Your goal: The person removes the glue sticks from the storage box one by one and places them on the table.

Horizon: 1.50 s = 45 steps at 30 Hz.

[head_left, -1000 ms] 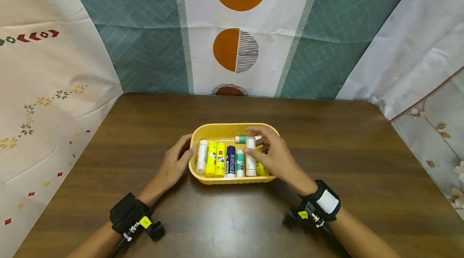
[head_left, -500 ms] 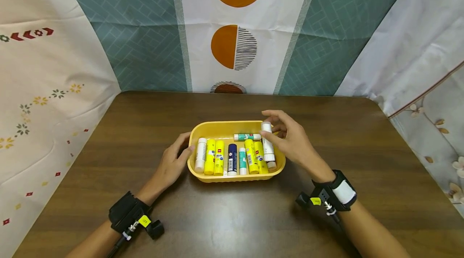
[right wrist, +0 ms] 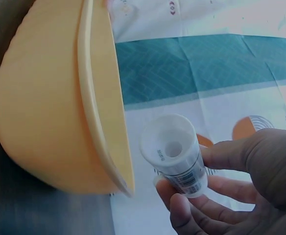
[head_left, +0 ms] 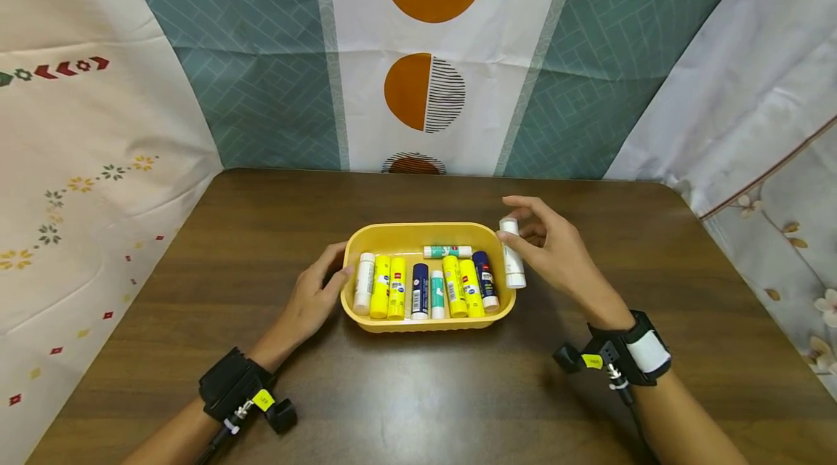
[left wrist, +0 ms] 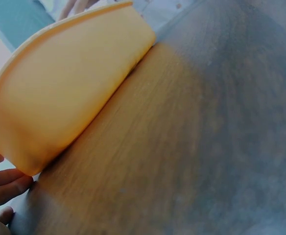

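Note:
My right hand (head_left: pixel 554 256) pinches a white glue stick (head_left: pixel 513 260) between thumb and fingers, above the right end of a yellow plastic basket (head_left: pixel 425 328). In the right wrist view, the glue stick's hollow round end (right wrist: pixel 168 144) faces the camera, apart from the rim. My left hand (head_left: pixel 317 294) holds the basket's left end, thumb at the rim and fingers against the outside. Inside lie several glue sticks: a white one (head_left: pixel 365 283), yellow ones (head_left: pixel 397 289), dark blue ones (head_left: pixel 420 292), a small teal-and-white one (head_left: pixel 437 295) and another lying crosswise (head_left: pixel 447 251) at the back.
The basket stands on a dark brown wooden table (head_left: pixel 405 392). Patterned cloths hang behind the table (head_left: pixel 275 87) and along both sides. Each wrist wears a black strap with a small camera.
My right hand has lifted the white glue stick out of the basket and carried it right, past the rim. A dark blue glue stick at the right end now shows. The left hand stays put.

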Available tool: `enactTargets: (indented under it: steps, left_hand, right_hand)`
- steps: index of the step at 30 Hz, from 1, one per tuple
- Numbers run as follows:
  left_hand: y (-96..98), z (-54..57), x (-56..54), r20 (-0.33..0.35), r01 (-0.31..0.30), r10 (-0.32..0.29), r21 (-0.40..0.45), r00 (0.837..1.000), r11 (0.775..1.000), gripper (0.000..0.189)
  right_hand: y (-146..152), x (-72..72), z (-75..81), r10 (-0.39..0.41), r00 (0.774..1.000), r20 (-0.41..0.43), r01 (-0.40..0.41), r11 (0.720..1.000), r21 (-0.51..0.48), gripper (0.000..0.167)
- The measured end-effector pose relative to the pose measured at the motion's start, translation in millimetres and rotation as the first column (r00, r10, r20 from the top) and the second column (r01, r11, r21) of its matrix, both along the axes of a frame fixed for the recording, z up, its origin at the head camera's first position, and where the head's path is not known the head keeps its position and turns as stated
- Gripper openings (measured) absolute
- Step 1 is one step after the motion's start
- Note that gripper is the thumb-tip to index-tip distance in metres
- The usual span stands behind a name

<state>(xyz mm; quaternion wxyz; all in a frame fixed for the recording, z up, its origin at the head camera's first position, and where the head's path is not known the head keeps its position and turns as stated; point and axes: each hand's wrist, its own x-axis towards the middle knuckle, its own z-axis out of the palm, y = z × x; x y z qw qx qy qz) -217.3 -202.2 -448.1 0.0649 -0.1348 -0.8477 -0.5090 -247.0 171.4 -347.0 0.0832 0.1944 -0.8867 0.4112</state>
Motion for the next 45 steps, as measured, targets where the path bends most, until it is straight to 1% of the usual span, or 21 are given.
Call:
enactTargets:
  steps: [7,11,15,19,23,27,31,36,40,45]
  left_hand:
    - [1.0,0.6,-0.7,-0.016,-0.002,0.002,0.005,1.000,1.000,0.040]
    - [1.1,-1.0,-0.3,-0.010,-0.002,0.002,-0.007,1.000,1.000,0.041]
    - [1.4,-1.8,-0.1,-0.003,-0.001,0.001,-0.009,1.000,1.000,0.041]
    - [0.7,-2.1,0.5,-0.001,-0.003,0.003,-0.002,1.000,1.000,0.041]
    - [0.0,-1.9,1.0,0.001,-0.006,0.006,-0.001,1.000,1.000,0.041]
    - [-0.1,-2.0,0.9,0.000,-0.007,0.007,-0.006,1.000,1.000,0.041]
    - [0.1,-2.0,-0.2,-0.012,-0.001,0.001,-0.001,1.000,1.000,0.041]
    - [0.2,-1.7,-0.4,-0.017,0.005,-0.005,0.007,1.000,1.000,0.040]
    - [0.3,-1.6,0.0,-0.018,0.004,-0.004,0.009,1.000,1.000,0.041]
    - [0.4,-1.6,0.5,-0.022,0.003,-0.003,0.003,1.000,1.000,0.040]
  right_hand:
    - [9.7,-1.5,-0.8,-0.047,0.999,0.005,0.047,0.997,0.065,0.051]
    - [14.3,-3.9,-4.9,-0.079,0.996,0.031,0.076,0.993,0.093,0.051]
    - [18.9,-7.7,-14.2,-0.092,0.994,0.053,0.085,0.989,0.121,0.049]
    - [20.6,-12.2,-27.8,-0.086,0.994,0.067,0.074,0.983,0.166,0.049]
    - [17.7,-16.1,-40.6,-0.078,0.993,0.092,0.057,0.977,0.207,0.050]
    - [13.6,-18.3,-48.6,-0.070,0.991,0.117,0.042,0.973,0.225,0.051]
    - [11.8,-18.1,-51.1,-0.088,0.990,0.112,0.060,0.970,0.234,0.050]
    - [11.1,-15.9,-51.7,-0.115,0.990,0.084,0.090,0.963,0.253,0.046]
    - [9.7,-15.7,-52.3,-0.103,0.992,0.080,0.078,0.961,0.264,0.045]
    - [9.6,-16.4,-52.8,-0.088,0.990,0.107,0.058,0.963,0.263,0.043]
